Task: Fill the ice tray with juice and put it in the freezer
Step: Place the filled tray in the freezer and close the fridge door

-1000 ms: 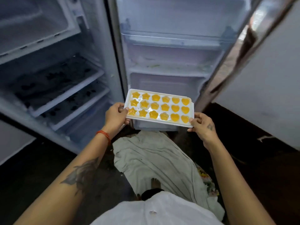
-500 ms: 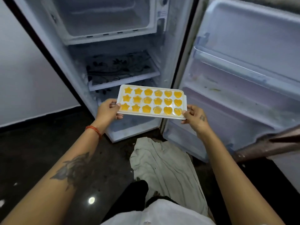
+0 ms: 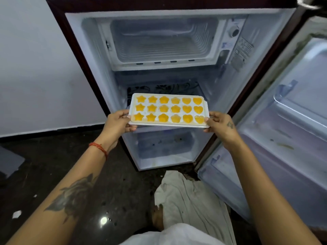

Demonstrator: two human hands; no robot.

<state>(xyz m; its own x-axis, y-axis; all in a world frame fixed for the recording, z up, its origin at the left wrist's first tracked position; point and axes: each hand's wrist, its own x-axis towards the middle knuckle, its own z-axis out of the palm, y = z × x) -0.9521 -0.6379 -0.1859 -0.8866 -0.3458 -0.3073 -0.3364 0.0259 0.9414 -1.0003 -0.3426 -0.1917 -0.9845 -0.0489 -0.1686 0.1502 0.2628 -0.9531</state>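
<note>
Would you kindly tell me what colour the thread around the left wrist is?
The wrist thread is orange-red, seen clearly in the head view.

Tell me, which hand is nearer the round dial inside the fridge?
The right hand. It grips the ice tray's right end, below the dial on the fridge's upper right wall. The left hand grips the far left end.

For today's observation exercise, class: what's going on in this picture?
A person holds a white plastic ice tray, its star, flower and heart moulds filled with orange juice, level in front of an open small fridge. The left hand grips one short end, the right hand the other. The frosted freezer compartment at the top stands open above the tray, which is not yet inside.
</note>
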